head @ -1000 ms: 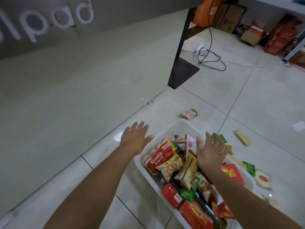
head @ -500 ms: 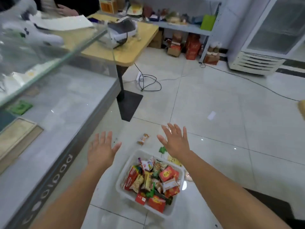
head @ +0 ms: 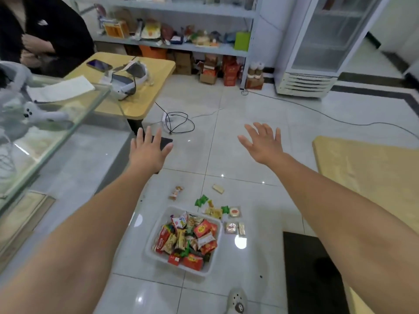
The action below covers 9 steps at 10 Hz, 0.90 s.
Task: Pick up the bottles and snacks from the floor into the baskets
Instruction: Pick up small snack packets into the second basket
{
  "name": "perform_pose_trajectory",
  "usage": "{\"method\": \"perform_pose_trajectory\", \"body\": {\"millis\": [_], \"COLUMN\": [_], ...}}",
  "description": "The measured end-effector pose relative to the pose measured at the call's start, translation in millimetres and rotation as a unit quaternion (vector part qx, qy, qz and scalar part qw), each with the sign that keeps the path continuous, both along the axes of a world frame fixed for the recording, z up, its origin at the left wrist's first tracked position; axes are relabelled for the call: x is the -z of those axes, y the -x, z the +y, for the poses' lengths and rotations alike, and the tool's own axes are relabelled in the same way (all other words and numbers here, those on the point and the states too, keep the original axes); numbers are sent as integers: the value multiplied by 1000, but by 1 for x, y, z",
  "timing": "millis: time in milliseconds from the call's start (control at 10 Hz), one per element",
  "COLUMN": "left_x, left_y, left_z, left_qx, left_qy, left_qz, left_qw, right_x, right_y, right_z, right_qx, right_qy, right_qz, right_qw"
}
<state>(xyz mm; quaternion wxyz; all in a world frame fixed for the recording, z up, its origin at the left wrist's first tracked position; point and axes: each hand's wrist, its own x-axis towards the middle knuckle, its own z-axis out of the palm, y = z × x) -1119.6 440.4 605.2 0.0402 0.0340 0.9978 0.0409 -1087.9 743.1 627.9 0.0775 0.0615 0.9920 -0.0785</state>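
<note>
A white basket (head: pixel 151 252) stands on the tiled floor far below me, filled with several red, yellow and green snack packets. More snacks lie loose on the floor beyond it: a brown wrapped one (head: pixel 175 192), a beige bar (head: pixel 218 188), green packets (head: pixel 201 200) and two round red-and-white snacks (head: pixel 234 211). My left hand (head: pixel 148 150) and my right hand (head: pixel 263 143) are stretched out high above the floor, fingers spread, holding nothing. No bottle is in view.
A glass counter (head: pixel 56 123) runs along my left. Behind it stand a wooden table (head: pixel 140 105) with headsets and a seated person (head: pixel 45 35). A power strip with cables (head: pixel 176 121) lies on the floor. Shelves, a fridge (head: pixel 317 46) and a yellow mat (head: pixel 367 168) are around.
The view has risen from close over the basket to standing height. Both hands lifted away from the basket and stay spread, holding nothing.
</note>
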Motion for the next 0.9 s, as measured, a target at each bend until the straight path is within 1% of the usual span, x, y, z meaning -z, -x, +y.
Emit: {"method": "perform_pose_trajectory", "body": {"millis": [200,400,600,700,800,900], "left_x": [-2,-6,-6,-2,1,-5], "left_y": [29,65,138,179,216,253], "left_z": [71,124,150,155,156,155], "left_qx": [-9,16,6,-5,-3,-21], "left_qy": [9,28,34,24,41,34], "left_qz": [7,4,19,4,3,8], "left_qw": [1000,999,999,1000,999,999], "right_x": [-8,0,7,11,10,8], "right_y": [17,49,124,171,219,265], "right_z": [75,108,120,121,121,122], "right_qx": [1,-8,-37,-49,-63,-77], "right_qy": [1,11,7,9,6,8], "right_qz": [-3,-15,-8,-15,-13,-10], "right_qw": [1000,1000,999,999,998,997]}}
